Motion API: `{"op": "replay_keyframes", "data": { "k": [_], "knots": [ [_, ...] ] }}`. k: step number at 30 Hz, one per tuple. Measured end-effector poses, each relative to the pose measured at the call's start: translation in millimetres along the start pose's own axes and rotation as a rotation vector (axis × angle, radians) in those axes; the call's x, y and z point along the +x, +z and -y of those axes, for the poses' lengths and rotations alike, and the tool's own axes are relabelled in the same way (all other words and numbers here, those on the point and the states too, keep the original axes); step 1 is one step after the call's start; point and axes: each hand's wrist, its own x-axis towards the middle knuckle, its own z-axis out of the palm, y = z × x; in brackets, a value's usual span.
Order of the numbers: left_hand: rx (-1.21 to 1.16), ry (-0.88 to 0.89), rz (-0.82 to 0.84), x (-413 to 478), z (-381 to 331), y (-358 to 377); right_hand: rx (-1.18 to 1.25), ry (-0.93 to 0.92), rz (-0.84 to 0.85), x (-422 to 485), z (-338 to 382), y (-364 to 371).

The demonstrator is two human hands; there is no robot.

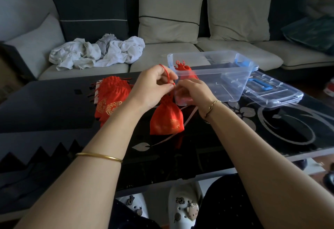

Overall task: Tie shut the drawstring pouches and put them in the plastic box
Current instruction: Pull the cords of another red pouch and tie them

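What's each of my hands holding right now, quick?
Left hand: closed, pinching the drawstring of the red pouch.
Right hand: closed, apparently pinching the same drawstring's end.

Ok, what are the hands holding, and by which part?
The red pouch, by its drawstring, not the cloth: the left hand pinches it, looped over a finger; the right hand grips it alongside.
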Motion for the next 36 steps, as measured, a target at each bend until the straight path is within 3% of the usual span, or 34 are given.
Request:
{"op": "replay_keyframes", "data": {
  "k": [5, 12, 16, 22, 26, 28, 32, 36],
  "knots": [
    [0.275, 0.195, -0.14, -2, -2, 4, 0.203, 0.027, 0.208, -2, -6, 3],
    [0.203, 0.21, -0.262, -3, 0, 5, 0.302, 0.058, 0.411, -5, -5, -3],
    [0.106, 0.094, -0.213, 0, 7, 2, 0.325, 0.017, 0.27, -1, -5, -6],
    [-0.334, -0.212, -0.154, 0, 7, 0, 0.243, -0.059, 0.043, 2, -5, -3],
    [-0.634, -0.445, -0.151, 1, 4, -3, 0.362, 0.008, 0.043, 2, -6, -4],
    [-0.562, -0.498, -0.199, 3, 6, -2, 0.497, 0.086, 0.105, 4, -7, -4],
    [-0.175, -0.482, -0.31, 1, 13, 0, 0.85, 0.217, 0.15, 4, -9, -6],
    [-0.237, -0.594, -0.333, 4, 15, 0, 1.026, 0.255, 0.187, 6, -16, -6]
  ]
}}
